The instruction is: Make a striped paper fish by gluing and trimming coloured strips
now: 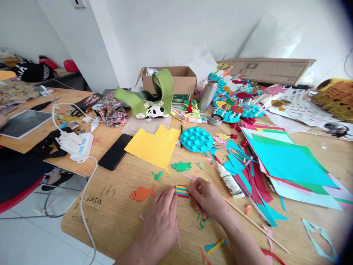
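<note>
A small piece of paper with red, yellow and blue stripes (182, 191) lies on the wooden table between my hands. My left hand (164, 215) holds its left edge, fingers pressed together. At the right edge, my right hand (205, 197) is closed in a pinch on the striped paper; its fingertips are partly hidden. An orange paper fish (142, 194) rests left of my left hand, and a green paper fish (181, 166) lies beyond the striped piece. A thin pink strip (189, 177) lies by my right fingers. The white glue bottle (231, 180) lies to the right.
Around lie yellow paper (154, 145), a phone (115, 151), a turquoise woven disc (196, 140) and stacked coloured sheets (295, 158). A wooden stick (256, 224) lies right of my forearm. A steel flask (209, 96) stands behind; a white cable (82, 213) runs over the left edge.
</note>
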Available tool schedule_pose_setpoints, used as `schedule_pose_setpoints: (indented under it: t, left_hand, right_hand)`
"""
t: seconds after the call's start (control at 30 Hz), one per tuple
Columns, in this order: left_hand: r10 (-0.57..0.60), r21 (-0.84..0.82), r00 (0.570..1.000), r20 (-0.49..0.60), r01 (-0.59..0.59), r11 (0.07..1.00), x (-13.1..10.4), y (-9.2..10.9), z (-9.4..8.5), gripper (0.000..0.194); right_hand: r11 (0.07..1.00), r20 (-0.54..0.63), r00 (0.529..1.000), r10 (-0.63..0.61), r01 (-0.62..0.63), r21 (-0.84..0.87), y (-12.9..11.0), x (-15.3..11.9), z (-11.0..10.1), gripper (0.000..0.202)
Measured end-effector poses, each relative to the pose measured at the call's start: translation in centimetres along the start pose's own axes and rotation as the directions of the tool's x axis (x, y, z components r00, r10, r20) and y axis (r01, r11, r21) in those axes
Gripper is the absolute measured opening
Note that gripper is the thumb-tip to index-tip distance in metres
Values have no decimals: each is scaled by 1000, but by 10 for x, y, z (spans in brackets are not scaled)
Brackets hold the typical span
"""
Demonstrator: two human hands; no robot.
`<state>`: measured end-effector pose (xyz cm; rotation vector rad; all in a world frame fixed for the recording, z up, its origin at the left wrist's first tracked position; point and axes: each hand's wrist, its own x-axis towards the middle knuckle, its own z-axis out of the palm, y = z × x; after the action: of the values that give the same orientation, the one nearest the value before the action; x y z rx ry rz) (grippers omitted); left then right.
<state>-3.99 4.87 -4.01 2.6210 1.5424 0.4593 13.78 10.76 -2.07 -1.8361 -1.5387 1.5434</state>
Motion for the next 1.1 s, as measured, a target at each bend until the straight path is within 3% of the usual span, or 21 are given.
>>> schedule_pose_setpoints:
  t: [0.17, 0.37, 0.6, 0.87, 0.93, 1.1]
  left_hand:
    - [-15, -45, 999, 30, 17, 999, 0, -1, -1, 59]
    - [-38, -91, 999, 27, 40, 995, -2, -1, -1, 60]
    - [-86, -170, 996, 25, 89, 982, 3, -3, -3, 56]
    - [-135, -415, 991, -14, 117, 902, 13, -10, -6, 47]
    - [-132, -456, 989, -62, 90, 886, 14, -13, -6, 48]
    - [-140, -512, 983, -116, 62, 857, 13, -17, -4, 47]
  right_hand:
    - [996, -40, 999, 33, -36, -76, -1, 0, 4, 16]
    - [1000, 57, 998, 4, -5, 8, 2, -2, 1, 18]
    - [1000, 71, 997, 3, -4, 6, 4, 0, 1, 20]
    - [978, 113, 990, -85, 62, 197, -4, -11, -13, 40]
    - [961, 99, 987, -128, 99, 257, -8, -16, -17, 45]
    - [908, -74, 974, -214, 226, 354, -11, -24, -25, 45]
